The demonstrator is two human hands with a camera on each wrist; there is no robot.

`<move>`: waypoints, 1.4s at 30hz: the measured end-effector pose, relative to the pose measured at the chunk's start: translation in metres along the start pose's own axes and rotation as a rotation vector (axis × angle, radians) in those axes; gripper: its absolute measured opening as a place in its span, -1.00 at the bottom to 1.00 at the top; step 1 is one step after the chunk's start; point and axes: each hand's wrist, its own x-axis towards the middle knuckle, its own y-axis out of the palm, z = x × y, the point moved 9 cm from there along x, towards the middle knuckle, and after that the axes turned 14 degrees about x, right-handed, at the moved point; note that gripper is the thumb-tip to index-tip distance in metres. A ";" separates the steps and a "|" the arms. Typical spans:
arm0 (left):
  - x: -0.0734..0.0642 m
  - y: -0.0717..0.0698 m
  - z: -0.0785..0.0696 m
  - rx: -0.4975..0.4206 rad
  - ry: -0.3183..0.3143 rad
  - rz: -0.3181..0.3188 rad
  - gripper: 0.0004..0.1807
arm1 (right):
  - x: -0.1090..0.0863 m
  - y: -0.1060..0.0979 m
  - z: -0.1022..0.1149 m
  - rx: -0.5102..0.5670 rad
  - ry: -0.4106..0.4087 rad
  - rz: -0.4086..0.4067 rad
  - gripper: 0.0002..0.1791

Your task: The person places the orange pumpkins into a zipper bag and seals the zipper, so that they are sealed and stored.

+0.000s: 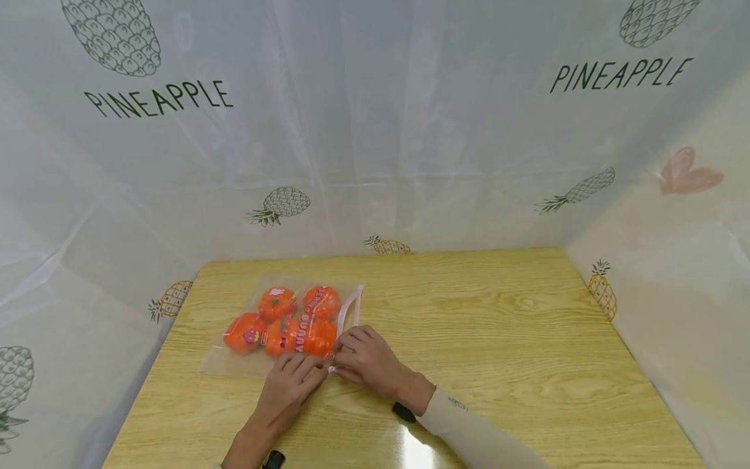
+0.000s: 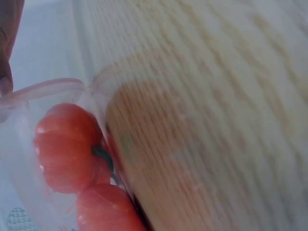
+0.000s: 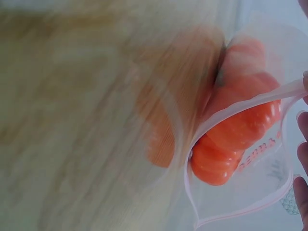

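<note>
A clear zip bag [image 1: 231, 365] with pink lettering lies on the wooden table, its pink zip strip [image 1: 344, 314] toward the right. Inside are several ribbed orange-red pumpkins [image 1: 320, 337], one showing a green stem in the left wrist view. My left hand [image 1: 288, 387] holds the near corner of the bag's mouth, fingers bent over the plastic. Close beside it, my right hand [image 1: 375, 363] pinches the zip strip at the same end. The right wrist view shows the bag's mouth [image 3: 236, 107] gaping, its two pink edges apart.
Wood-grain table [image 1: 504, 339] extends to the right of the bag. A pale curtain [image 1: 410, 130] printed with pineapples surrounds the table at the back and both sides. A dark wrist strap [image 1: 404, 412] sits under the right wrist.
</note>
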 end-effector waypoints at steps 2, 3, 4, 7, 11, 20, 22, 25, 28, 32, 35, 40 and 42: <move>0.000 -0.001 0.000 -0.001 0.003 -0.020 -0.51 | 0.000 0.000 -0.002 -0.014 0.000 -0.001 -0.90; 0.000 -0.002 0.000 -0.003 0.003 -0.029 -0.52 | 0.000 0.000 -0.004 -0.022 0.002 -0.001 -0.90; 0.001 -0.002 0.001 -0.011 -0.002 -0.032 -0.52 | -0.001 0.000 -0.005 -0.031 0.003 -0.001 -0.89; 0.001 -0.001 0.004 -0.046 -0.037 -0.023 -0.52 | -0.002 0.001 -0.008 -0.051 0.006 -0.001 -0.87; 0.003 0.002 0.009 -0.092 -0.087 0.015 -0.51 | -0.002 0.000 -0.009 -0.047 0.001 -0.016 -0.87; 0.013 0.006 0.007 -0.054 -0.083 0.066 -0.47 | 0.000 -0.004 -0.008 0.021 -0.004 -0.044 -0.87; 0.016 0.005 0.005 -0.040 -0.061 0.054 -0.51 | 0.001 -0.004 -0.008 0.034 -0.003 -0.041 -0.87; 0.018 0.002 0.002 -0.018 -0.030 0.031 -0.49 | 0.002 -0.003 -0.008 0.046 0.000 -0.031 -0.88; 0.019 -0.001 0.000 -0.015 -0.012 0.010 -0.47 | 0.003 -0.002 -0.009 0.036 0.001 -0.015 -0.89; 0.017 -0.006 -0.001 -0.004 0.000 -0.025 -0.50 | 0.004 -0.002 -0.011 0.001 -0.012 0.002 -0.89; 0.015 -0.010 -0.001 0.007 -0.001 -0.057 -0.52 | 0.006 -0.003 -0.015 -0.023 -0.026 -0.008 -0.86; 0.014 -0.015 0.000 0.003 -0.010 -0.110 -0.53 | 0.007 -0.006 -0.023 -0.051 -0.032 -0.020 -0.83; 0.014 -0.017 0.000 -0.003 -0.012 -0.125 -0.54 | 0.007 -0.005 -0.026 -0.061 -0.029 -0.006 -0.85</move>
